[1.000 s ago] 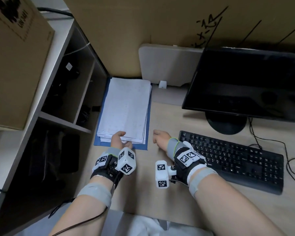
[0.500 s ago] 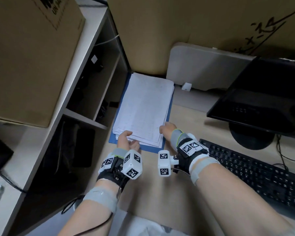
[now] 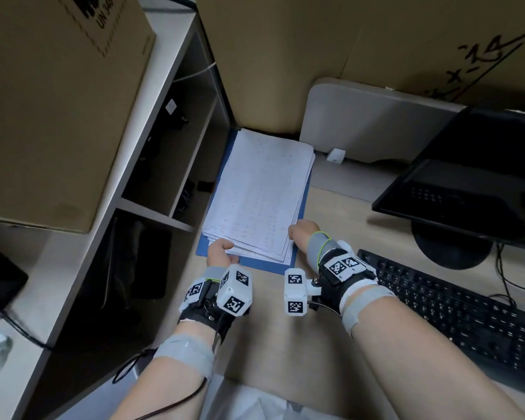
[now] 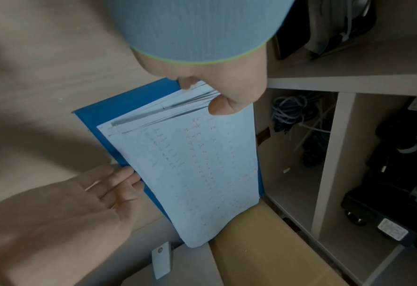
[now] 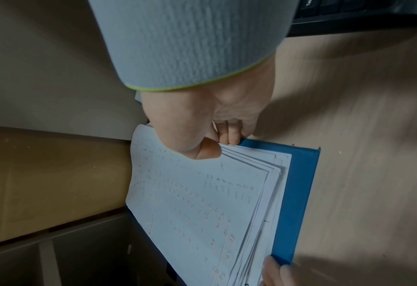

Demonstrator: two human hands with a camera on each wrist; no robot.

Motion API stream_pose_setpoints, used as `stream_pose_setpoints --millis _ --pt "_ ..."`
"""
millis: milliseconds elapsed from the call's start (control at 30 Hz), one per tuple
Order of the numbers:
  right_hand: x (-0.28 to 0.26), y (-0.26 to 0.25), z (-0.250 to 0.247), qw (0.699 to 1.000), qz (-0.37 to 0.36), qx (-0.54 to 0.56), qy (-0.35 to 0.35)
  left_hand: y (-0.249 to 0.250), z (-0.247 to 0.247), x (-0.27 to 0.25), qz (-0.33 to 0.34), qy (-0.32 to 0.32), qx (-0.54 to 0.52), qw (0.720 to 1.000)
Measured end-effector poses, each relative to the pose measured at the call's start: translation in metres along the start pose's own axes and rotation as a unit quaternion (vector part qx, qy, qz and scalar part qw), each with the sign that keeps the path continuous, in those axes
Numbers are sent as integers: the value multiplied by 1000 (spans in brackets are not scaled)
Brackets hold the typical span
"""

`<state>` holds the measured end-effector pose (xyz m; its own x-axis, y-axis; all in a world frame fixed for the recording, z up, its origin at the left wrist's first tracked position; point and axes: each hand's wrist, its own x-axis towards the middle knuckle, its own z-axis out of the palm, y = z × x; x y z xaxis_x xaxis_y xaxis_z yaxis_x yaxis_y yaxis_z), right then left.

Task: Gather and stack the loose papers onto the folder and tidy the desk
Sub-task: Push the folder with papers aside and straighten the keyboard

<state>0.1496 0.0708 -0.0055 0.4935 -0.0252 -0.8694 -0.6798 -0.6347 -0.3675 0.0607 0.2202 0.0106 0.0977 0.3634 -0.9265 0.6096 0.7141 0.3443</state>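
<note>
Papers (image 3: pixel 259 195): stacked on blue folder (image 3: pixel 299 251), far-left table (image 3: pixel 285 344). Left hand (image 3: pixel 222 253) grip pinches near-left corner; right hand (image 3: pixel 300 234) grip pinches right edge. Risk: uneven lift fans sheets, stack slides off

I'm looking at an office desk: a black monitor (image 3: pixel 467 177) and keyboard (image 3: pixel 455 313) sit on the right, an open shelf unit (image 3: pixel 164 165) holding cables and power adapters stands on the left, and cardboard boxes (image 3: pixel 52 101) fill the far side.
</note>
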Motion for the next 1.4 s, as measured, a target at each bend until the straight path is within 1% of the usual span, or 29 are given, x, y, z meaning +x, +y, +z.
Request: stream_pose_setpoints --millis 100,167,233,367,467,633,767,833,900,1000,1133,1200,1300,1400 --pt "-2 0 0 1000 -6 0 3 7 2 0 12 -5 3 1000" --pt "-5 2 -1 1000 -5 1 2 10 3 4 9 -3 -13 1000" --pt "-7 3 -1 1000 -11 21 9 12 4 2 27 -11 -18 999" --pt "-13 5 -2 998 -20 48 21 16 8 9 51 -45 -4 998" --pt "-19 7 -6 997 -30 68 23 21 6 11 38 -56 -14 998" --pt "-23 9 -8 996 -33 85 12 17 4 7 47 -59 -78 994" --pt "-20 -3 -7 997 -20 79 5 15 6 11 38 -64 -77 994" --pt "-18 -8 -8 998 -11 65 8 17 6 15 20 -73 -71 995" --pt "-16 -11 -9 997 -16 77 11 17 5 11 -6 -83 -67 994" --pt "-16 -13 -11 994 -31 106 5 13 7 6 -40 -128 -83 987" --pt "-23 -13 -13 993 -44 106 7 7 13 0 -87 -170 -84 978" --pt "-30 -7 -19 992 -51 116 21 8 17 -8 -78 -164 -44 982" --pt "-45 6 -31 989 -59 131 32 5 20 -12 -37 -120 37 991" --pt "-55 26 -45 988 -53 139 47 -4 20 -27 -42 -118 41 991"
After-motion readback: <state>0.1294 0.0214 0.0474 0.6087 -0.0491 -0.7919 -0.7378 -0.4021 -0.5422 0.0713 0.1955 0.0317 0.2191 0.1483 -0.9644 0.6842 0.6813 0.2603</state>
